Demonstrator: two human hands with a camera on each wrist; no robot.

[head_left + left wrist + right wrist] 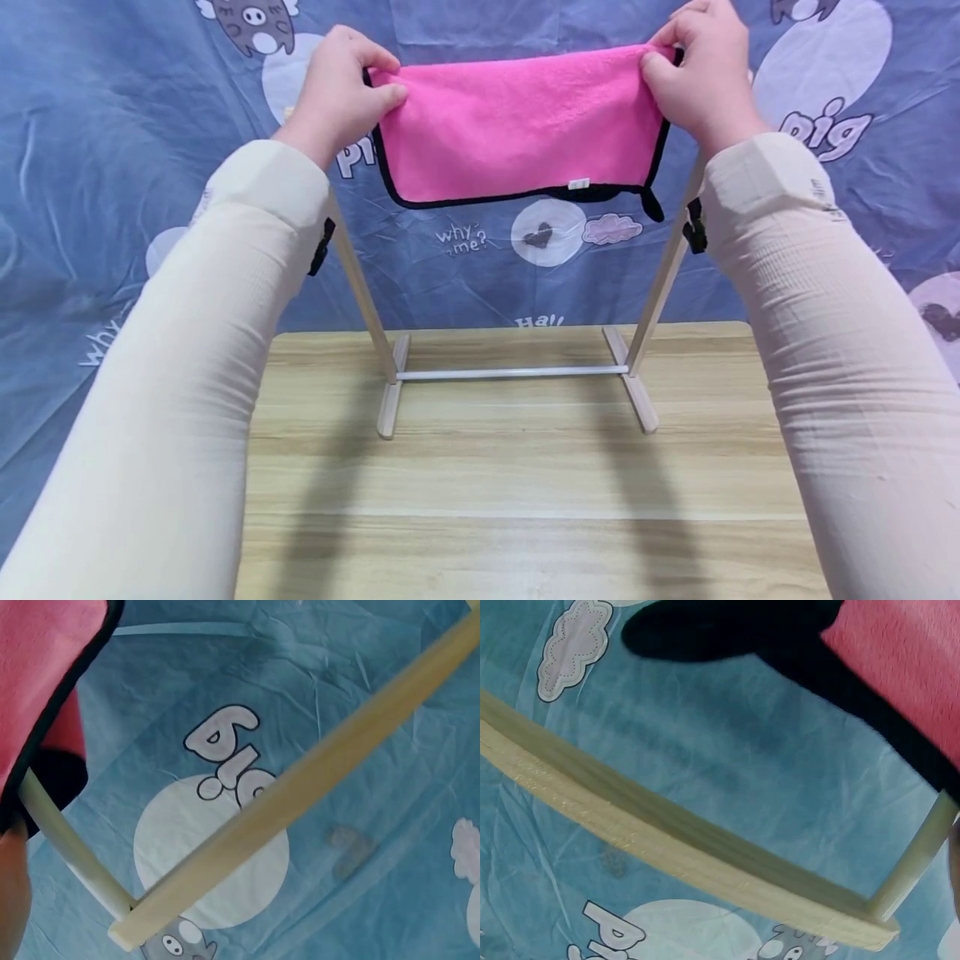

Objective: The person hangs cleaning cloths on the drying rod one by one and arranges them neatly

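Note:
A pink towel [517, 125] with black edging hangs folded over the top rod [75, 847] of a wooden rack [362, 287]. My left hand [341, 96] pinches its upper left corner between thumb and fingers. At the upper right corner, my right hand [708, 79] grips the cloth the same way. In the left wrist view, the rod comes out between the towel's front and back layers. A small white label and a dark loop hang at the lower edge. Only slivers of each hand show in the wrist views.
The rack stands on two wooden feet [639, 403] joined by a white lower bar [510, 372]. Beneath it is a wood-grain table [525, 475]. Behind hangs a blue printed cloth [465, 287] with pig pictures and lettering.

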